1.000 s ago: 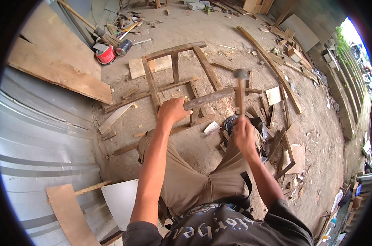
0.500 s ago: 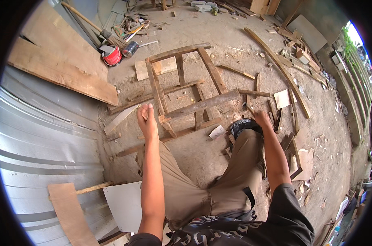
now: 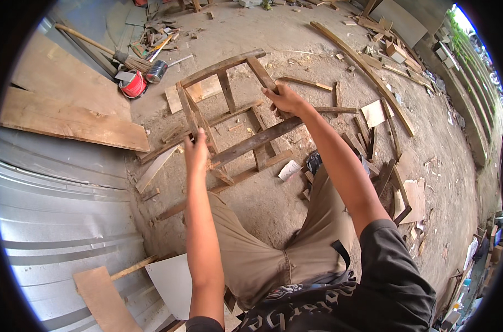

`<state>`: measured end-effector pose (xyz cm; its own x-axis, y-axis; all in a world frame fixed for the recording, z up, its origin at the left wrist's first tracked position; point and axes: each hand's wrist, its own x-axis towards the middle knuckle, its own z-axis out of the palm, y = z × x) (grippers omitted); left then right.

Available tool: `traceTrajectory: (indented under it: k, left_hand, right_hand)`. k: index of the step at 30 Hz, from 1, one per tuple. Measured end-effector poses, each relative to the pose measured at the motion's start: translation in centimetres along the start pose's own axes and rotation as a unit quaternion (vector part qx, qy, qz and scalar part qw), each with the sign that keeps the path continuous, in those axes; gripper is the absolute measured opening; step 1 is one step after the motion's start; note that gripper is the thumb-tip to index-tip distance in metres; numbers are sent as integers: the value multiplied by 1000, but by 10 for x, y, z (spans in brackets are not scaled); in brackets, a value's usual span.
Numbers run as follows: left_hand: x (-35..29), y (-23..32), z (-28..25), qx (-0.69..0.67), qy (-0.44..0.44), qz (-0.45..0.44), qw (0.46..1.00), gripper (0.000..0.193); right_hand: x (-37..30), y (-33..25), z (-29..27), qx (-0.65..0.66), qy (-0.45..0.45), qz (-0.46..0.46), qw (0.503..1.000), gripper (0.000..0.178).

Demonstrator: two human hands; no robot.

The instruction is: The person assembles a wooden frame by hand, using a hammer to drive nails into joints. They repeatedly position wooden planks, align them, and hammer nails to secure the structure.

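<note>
In front of me stands a wooden frame (image 3: 259, 139) of brown bars joined by rails and legs, like a stool or chair frame without a seat. My left hand (image 3: 196, 152) is closed about its left side bar, the thumb on the outer side. Farther forward, my right hand (image 3: 287, 100) grips the right side bar, the fingers curled over it. The front bar runs between my forearms, and the frame's lower rails show beneath it near the ground.
Loose wood strips lie to the right, with a long beam (image 3: 367, 77) beyond. A red bucket (image 3: 133, 84), a dark can (image 3: 156, 72) and a broom (image 3: 130, 60) are at the far left. Wide planks (image 3: 74, 119) and corrugated metal sheet (image 3: 57, 205) line the left side.
My right hand has moved left and forward from beside my knee, where it held a short handle, onto the frame's right bar. My left hand has closed on the left bar.
</note>
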<state>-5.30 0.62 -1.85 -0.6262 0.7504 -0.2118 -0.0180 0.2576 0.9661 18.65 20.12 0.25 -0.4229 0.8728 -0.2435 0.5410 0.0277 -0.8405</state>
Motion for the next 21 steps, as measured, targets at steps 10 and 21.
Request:
traceTrajectory:
  k: [10, 21]
  left_hand:
    - [-5, 5, 3, 67, -48, -46, 995, 22]
    - [9, 0, 3, 50, -66, -73, 994, 33]
  right_hand:
    - [-13, -15, 6, -112, 77, 24, 990, 53]
    - [-16, -17, 19, -242, 208, 42, 947, 51]
